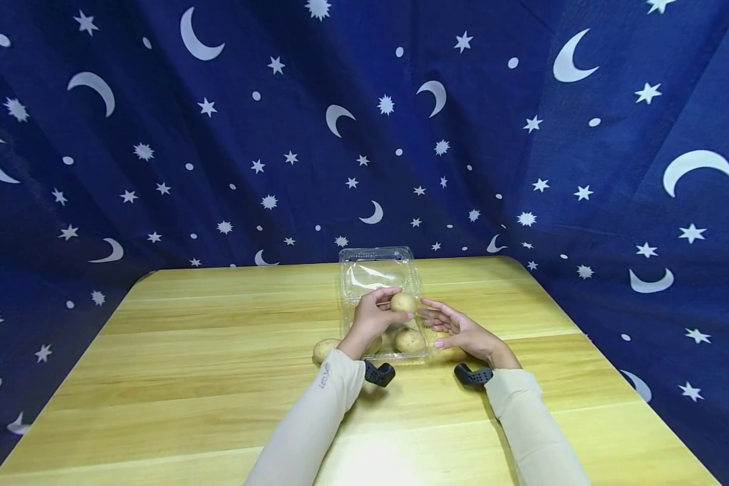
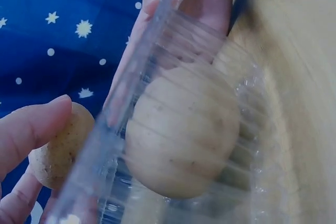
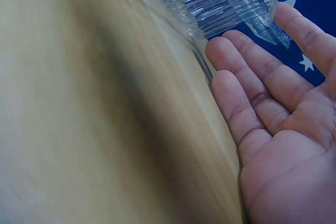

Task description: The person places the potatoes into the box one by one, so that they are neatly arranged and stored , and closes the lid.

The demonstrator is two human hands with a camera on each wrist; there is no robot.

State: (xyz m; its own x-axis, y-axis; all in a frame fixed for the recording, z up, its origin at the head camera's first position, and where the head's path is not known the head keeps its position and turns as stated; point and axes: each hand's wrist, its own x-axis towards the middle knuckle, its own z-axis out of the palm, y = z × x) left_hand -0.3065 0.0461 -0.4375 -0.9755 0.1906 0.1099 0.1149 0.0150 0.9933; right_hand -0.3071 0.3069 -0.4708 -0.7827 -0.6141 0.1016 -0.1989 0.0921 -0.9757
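My left hand [image 1: 369, 320] grips a pale yellow potato [image 1: 403, 302] between thumb and fingers, above a clear plastic clamshell box [image 1: 344, 287]. In the left wrist view, the held potato [image 2: 65, 148] is by the ribbed wall, with a larger potato [image 2: 184, 129] behind the plastic. The head view has that potato [image 1: 410, 341] in the front right of the box and another [image 1: 374, 345] partly hidden behind my left wrist. My right hand [image 1: 466, 335] is at the box's right side, palm inward and fingers extended, its fingertips close to the wall [image 3: 231, 3].
Left of the box, one more potato [image 1: 325, 350] lies on the wooden table [image 1: 219, 378]. The box's raised lid [image 1: 379, 275] leans back near the table's far edge. Behind hangs a blue curtain [image 1: 316, 196] with moons and stars. Each wrist wears a black device [image 1: 379, 373].
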